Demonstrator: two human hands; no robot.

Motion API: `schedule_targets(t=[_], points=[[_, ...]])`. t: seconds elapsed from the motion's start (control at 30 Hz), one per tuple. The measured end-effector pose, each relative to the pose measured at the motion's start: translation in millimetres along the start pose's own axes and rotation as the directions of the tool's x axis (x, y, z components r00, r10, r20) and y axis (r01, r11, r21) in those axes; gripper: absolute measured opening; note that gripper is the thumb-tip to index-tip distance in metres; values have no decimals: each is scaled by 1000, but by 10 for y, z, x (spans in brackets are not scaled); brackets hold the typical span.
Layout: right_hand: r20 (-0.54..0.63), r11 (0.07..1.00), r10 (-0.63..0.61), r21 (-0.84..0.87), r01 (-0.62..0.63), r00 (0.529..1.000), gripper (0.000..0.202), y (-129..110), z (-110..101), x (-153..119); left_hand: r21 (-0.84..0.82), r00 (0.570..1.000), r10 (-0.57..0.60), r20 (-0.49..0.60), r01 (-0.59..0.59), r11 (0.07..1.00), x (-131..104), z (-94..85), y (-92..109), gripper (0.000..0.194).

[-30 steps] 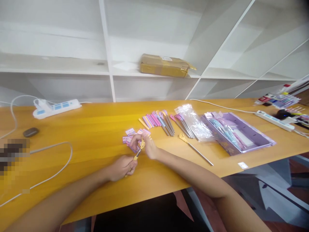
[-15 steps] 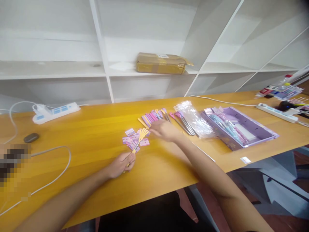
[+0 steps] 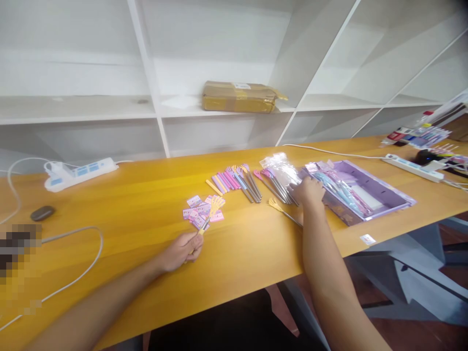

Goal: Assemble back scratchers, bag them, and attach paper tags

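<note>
My left hand (image 3: 187, 249) is closed around the yellow handle of a back scratcher (image 3: 207, 219), its yellow claw head pointing up over a loose pile of small printed cards (image 3: 200, 210). My right hand (image 3: 310, 190) lies over the right end of the clear plastic bags (image 3: 283, 168); its fingers are blurred and partly hidden. Just left of the right forearm, another yellow-clawed back scratcher (image 3: 283, 209) lies on the table. Several back scratchers with metal rods (image 3: 280, 185) lie left of the bags. Farther left are more back scratchers (image 3: 249, 185) and a row of coloured handles (image 3: 224, 181).
At right, a purple tray (image 3: 393, 195) holds bagged items. Power strips (image 3: 86, 170) lie at both ends, with white cables across the table. A small card (image 3: 367, 239) is by the front edge. A taped cardboard box (image 3: 239, 97) sits on the white shelf.
My right hand has moved right, from beside the coloured handles to the plastic bags, uncovering the back scratchers behind it. My left hand keeps its hold on the yellow back scratcher.
</note>
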State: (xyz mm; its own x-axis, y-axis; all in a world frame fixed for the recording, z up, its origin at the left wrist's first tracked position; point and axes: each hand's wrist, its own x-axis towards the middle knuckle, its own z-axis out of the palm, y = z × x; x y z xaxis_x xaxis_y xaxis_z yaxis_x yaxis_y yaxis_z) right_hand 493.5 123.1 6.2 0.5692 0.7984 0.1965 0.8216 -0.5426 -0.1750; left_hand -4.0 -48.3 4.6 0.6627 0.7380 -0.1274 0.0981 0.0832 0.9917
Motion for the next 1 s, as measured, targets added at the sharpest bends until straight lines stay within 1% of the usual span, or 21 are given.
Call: schedule_targets(t=[0.1,0.2,0.3,0.43,0.63,0.8,1.0], points=[[-26,1000,15,6,-15,1000,64,27,35,13,0,1000,9,-2,-9,1000,-6,-4,-5,54],[-55,999,49,14,-48,997,68,22,44,15,4,1000,18,9,-18,1000,-13,-5,-8,53],[-92,999,40,32,-37,995,66,20,57,15,0,1000,14,18,-14,1000,-13,-6,-9,52],[-141,997,43,64,-34,989,56,57,73,50,-7,1000,18,21,-18,1000,-11,-6,-7,52],[-177,983,83,178,-51,981,35,119,58,141,-14,999,19,32,-18,1000,-14,-2,4,52],[-264,971,113,233,-50,958,34,128,31,162,-6,1000,12,27,-12,1000,-22,-3,2,51],[-365,956,128,293,-17,922,30,141,17,138,-6,999,10,36,-10,1000,-29,-9,-10,51]])
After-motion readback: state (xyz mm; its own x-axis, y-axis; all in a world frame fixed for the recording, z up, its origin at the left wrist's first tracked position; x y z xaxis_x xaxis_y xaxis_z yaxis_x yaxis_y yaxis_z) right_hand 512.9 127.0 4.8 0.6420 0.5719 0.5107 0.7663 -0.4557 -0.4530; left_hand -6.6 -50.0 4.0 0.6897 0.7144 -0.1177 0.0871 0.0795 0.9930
